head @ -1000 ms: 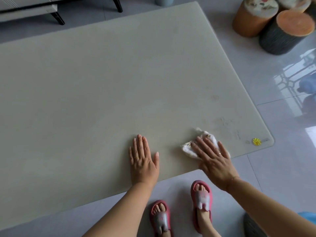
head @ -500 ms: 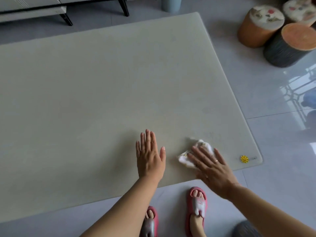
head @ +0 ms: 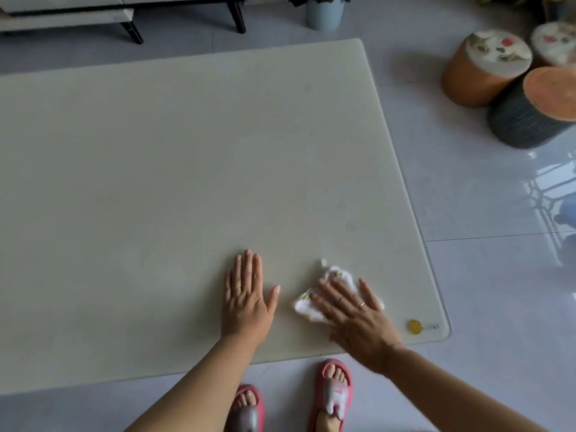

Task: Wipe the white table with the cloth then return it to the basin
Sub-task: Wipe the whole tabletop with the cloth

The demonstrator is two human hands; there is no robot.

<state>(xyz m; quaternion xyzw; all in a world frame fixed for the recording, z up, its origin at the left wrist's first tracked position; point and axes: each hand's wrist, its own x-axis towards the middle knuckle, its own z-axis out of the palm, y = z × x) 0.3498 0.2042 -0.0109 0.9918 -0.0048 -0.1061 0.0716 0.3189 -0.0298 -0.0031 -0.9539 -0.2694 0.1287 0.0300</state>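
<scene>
Cloth slides left along the near edge.
The cloth [head: 338, 274] lies on the table [head: 187, 166] near its right corner, now closer to the left hand [head: 246, 304], which rests flat and empty. The right hand [head: 358, 319] presses it with straight fingers, so I'd say wiping is under way.

One worktop [head: 156, 182]; one cloth [head: 339, 274] on it; two hands, a left hand [head: 246, 304] and a right hand [head: 358, 325]; two rings [head: 237, 289], one per hand; two pink slippers [head: 336, 397]; three round stools on the floor [head: 467, 275]: an orange stool [head: 480, 73], a dark stool [head: 530, 116] and a third stool [head: 551, 42] cut by the frame edge; one yellow flower sticker [head: 415, 326] at the worktop's corner; one pale blue pot [head: 324, 14]; one low cabinet [head: 62, 14] with two black legs [head: 132, 32] showing.
</scene>
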